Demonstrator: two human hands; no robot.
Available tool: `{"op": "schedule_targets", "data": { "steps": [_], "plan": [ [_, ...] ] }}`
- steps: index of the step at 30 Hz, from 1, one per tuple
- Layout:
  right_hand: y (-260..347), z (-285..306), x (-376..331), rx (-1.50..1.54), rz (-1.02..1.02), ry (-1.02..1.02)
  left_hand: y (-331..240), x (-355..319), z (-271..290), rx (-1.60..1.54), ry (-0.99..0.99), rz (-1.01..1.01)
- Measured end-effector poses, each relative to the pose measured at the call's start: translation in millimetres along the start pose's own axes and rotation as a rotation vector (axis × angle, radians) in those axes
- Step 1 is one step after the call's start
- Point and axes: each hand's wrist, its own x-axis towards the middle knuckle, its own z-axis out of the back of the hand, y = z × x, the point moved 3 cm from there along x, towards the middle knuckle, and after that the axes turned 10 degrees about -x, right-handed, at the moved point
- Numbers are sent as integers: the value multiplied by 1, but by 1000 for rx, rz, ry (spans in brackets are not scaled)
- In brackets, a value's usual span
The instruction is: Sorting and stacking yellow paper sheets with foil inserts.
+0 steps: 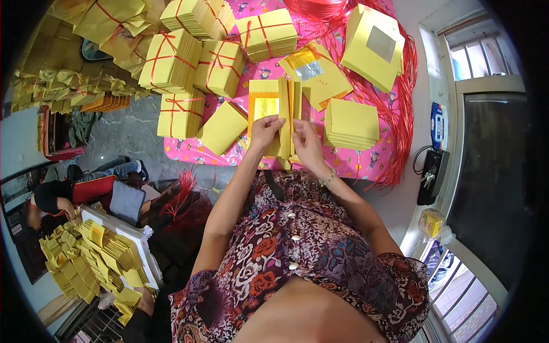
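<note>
On the pink cloth [189,151], the yellow paper [284,108] lies partly folded, between tied bundles [171,63] on its left and a stack [350,123] on its right; the left hand [265,132] pinches its fold narrowly; the right hand [309,143] bends its fingers at the right edge, its grip impossible to tell.

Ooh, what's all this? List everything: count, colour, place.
Printed tablecloth: one, pink, under the paper.
Ribbon-tied paper blocks: at least five, yellow, red ties, tablecloth's left half.
Flat paper packet: one, yellow, left of hands.
Untied paper stack: one, yellow, right of hands.
Square-patched paper stack: one, yellow and silver, far right.
Foil-patched paper: count unclear, yellow, gold, silver, beyond right hand.
Thin strands: uncountable, red, tablecloth's right.
Paper pieces: uncountable, yellow, lower left.
Another person: at least one, black top, left.
Part-folded paper: one, yellow and gold, at hands.
Left hand: one, bare, on part-folded paper.
Right hand: one, bare, beside it.
</note>
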Motion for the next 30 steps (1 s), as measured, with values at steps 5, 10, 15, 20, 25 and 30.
{"op": "schedule_targets", "data": {
  "steps": [5, 10, 15, 20, 25, 30],
  "plan": [
    [6, 12, 10, -107, 33, -135, 3, 4, 4, 62, 1, -45],
    [-10, -1, 18, 42, 7, -73, 5, 4, 3, -6, 22, -25],
    [-20, -12, 18, 323, -190, 58, 5, 4, 4, -2, 43, -29],
    [-26, -10, 21, 159, -96, 55, 5, 4, 4, -6, 41, -43],
    [-35, -12, 22, 276, -233, 47, 8, 5, 6, 11, 27, -53],
    [-33, -12, 20, 212, -191, 29, 10, 7, 8, 10, 40, -63]
  ]
}}
